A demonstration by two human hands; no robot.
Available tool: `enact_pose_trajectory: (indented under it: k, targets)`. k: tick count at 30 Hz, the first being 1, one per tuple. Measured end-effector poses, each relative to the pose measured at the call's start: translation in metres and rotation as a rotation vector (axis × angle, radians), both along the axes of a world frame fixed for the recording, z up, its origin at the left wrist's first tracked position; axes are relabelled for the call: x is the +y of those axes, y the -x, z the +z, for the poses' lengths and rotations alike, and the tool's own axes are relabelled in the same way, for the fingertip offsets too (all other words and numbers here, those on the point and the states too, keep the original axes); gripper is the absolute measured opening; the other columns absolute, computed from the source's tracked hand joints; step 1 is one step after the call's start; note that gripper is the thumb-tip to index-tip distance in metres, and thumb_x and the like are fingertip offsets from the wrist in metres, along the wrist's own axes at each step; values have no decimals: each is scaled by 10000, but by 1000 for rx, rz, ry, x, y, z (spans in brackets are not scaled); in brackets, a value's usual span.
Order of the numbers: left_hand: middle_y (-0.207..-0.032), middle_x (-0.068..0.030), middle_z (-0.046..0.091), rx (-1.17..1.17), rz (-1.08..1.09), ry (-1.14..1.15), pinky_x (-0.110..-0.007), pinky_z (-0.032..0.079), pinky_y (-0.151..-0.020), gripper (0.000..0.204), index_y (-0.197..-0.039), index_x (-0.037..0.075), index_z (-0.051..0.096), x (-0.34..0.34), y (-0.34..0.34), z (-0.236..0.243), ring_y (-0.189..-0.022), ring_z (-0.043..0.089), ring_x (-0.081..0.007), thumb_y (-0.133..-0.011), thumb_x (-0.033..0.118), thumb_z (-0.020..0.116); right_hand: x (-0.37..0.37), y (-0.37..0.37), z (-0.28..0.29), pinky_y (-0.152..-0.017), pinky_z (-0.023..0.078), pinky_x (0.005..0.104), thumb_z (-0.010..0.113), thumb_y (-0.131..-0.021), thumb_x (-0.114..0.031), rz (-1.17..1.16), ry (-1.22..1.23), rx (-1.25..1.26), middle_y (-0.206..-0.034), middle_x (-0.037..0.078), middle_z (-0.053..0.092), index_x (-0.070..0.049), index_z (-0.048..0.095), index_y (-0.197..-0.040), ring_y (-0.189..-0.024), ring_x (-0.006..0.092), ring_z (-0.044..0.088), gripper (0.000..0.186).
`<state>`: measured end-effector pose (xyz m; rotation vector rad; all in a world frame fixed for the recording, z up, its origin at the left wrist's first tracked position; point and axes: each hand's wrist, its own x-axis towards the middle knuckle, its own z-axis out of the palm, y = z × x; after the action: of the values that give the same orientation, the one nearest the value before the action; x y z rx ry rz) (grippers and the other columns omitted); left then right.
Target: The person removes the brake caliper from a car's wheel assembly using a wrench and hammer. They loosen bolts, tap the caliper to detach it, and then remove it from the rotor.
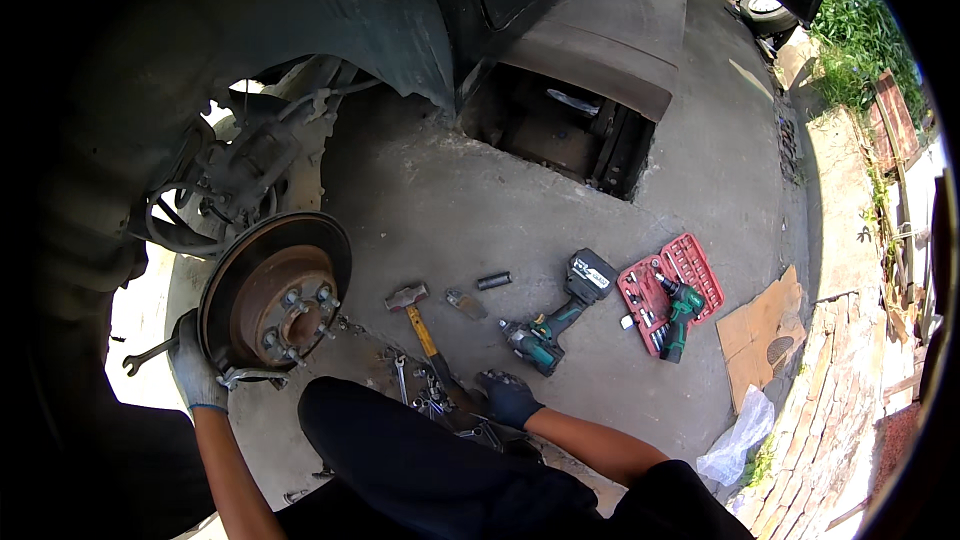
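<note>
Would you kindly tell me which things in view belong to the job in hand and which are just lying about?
Likely part of it: brake disc and open-ended wrench at the left hand, hammer near the right hand, red tool case.

Apparently just lying about: cardboard piece, clear plastic sheet.

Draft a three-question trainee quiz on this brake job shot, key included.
1. True or false: the green-and-black cordless drill lies on the open red plastic socket case.
2. Which of the person's hands is at the edge of the round rust-brown metal brake disc?
3. Which lies just right of the case in the picture?
A) steel-headed hammer with yellow-and-black handle
B) flat brown cardboard sheet
C) black metal cylinder

Key: 1. True. 2. The pale-gloved left hand. 3. B.
</note>
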<state>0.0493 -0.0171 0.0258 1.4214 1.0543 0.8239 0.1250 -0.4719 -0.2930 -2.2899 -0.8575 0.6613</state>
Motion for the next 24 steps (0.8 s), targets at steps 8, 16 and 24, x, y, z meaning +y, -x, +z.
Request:
enact_pose_trajectory:
  k: [8,16,24]
  targets:
    - [-1092,-128,774,-115,-16,-16,-360,631,-804,244,-1178,-29,724,15,3,-5,-894,748,-242,-1071,177,647,179,-27,-82,-901,615,506,706,-991,-391,-232,228,179,-1094,213,784,-70,765,-1117,-1077,379,780,350]
    - [-951,-120,778,-101,14,-102,-355,577,-735,201,-1004,-35,776,21,25,-19,-841,724,-209,-1002,129,659,92,-92,41,-474,488,443,686,-966,-202,-227,-40,1023,-701,113,668,-34,741,-937,-485,261,603,179]
    - [-830,-133,808,75,4,-292,-397,579,-737,269,-938,-39,801,20,13,-13,-745,752,-224,-988,188,665,57,-70,275,-447,500,364,644,-1127,-292,-343,-822,956,-784,33,572,-54,622,-1280,-514,182,562,284]
